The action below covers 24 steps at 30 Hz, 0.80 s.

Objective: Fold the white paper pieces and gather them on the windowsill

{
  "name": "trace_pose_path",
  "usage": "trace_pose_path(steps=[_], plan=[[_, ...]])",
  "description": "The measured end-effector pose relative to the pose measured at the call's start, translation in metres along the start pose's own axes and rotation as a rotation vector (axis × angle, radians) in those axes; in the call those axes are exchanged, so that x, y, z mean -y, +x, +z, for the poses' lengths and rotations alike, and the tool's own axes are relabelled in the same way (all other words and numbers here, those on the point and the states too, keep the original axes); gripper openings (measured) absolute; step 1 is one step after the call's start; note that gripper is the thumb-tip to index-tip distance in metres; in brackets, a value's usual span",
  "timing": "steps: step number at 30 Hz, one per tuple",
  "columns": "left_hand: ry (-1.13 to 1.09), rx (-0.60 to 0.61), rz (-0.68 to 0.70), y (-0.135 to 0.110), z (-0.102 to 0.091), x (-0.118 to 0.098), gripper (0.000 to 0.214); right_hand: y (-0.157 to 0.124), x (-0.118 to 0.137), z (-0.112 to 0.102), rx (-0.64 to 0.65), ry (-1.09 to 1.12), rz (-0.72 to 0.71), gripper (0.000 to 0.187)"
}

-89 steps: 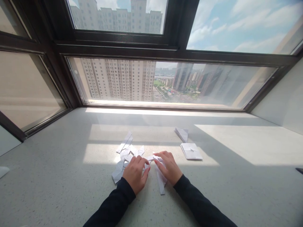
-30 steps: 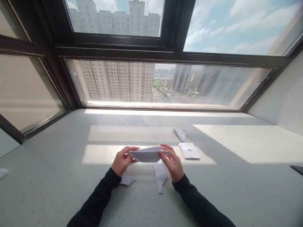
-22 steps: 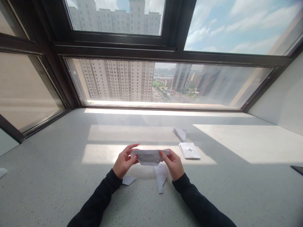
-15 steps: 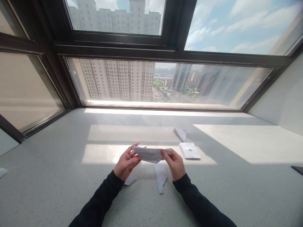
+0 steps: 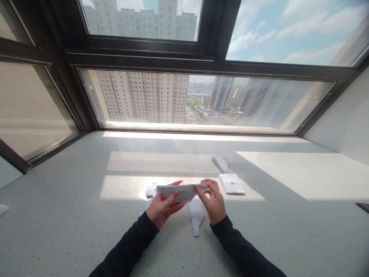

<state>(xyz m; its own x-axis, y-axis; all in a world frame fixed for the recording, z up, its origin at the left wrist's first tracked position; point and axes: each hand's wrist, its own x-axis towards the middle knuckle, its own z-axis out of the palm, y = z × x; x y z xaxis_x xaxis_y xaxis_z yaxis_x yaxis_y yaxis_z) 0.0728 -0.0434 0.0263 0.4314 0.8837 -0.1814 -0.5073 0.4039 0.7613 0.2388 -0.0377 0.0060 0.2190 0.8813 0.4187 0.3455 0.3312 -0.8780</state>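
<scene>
A folded white paper piece is held just above the speckled window ledge. My left hand grips its left half from below, thumb up against the front. At its right end my right hand pinches the paper with thumb and fingers. A narrow white paper strip lies on the ledge beneath my hands. Small white scraps lie just left of the held piece.
Two stacks of folded white paper lie to the right: a square stack close by and a further stack behind it. A dark flat object shows at the right edge. Large windows with dark frames border the ledge.
Both hands lifted the paper off the ledge and turned it. My left hand shifted right along the paper, uncovering small scraps at the left.
</scene>
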Motion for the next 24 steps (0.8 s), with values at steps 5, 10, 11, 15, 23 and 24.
trace_pose_path(steps=[5, 10, 11, 15, 23, 24], plan=[[-0.023, -0.002, -0.006, 0.0004, -0.0001, -0.0002, 0.047, -0.0026, 0.0017, 0.0004, -0.044, -0.113, -0.027, 0.017], [-0.042, -0.006, 0.010, 0.0005, 0.0012, 0.0004, 0.047, -0.0045, 0.0054, 0.0003, -0.111, -0.175, -0.104, 0.014], [-0.047, -0.004, 0.008, 0.0007, 0.0010, 0.0005, 0.047, -0.0046, 0.0055, 0.0002, -0.109, -0.182, -0.113, 0.013], [-0.062, -0.003, 0.010, 0.0017, 0.0001, 0.0005, 0.045, -0.0048, 0.0051, 0.0007, -0.075, -0.180, -0.103, 0.012], [-0.068, 0.003, 0.003, 0.0028, -0.0002, 0.0029, 0.048, -0.0054, 0.0048, 0.0024, -0.029, -0.133, -0.071, 0.011], [-0.067, 0.000, 0.005, 0.0030, -0.0003, 0.0032, 0.048, -0.0054, 0.0046, 0.0025, -0.026, -0.128, -0.067, 0.012]])
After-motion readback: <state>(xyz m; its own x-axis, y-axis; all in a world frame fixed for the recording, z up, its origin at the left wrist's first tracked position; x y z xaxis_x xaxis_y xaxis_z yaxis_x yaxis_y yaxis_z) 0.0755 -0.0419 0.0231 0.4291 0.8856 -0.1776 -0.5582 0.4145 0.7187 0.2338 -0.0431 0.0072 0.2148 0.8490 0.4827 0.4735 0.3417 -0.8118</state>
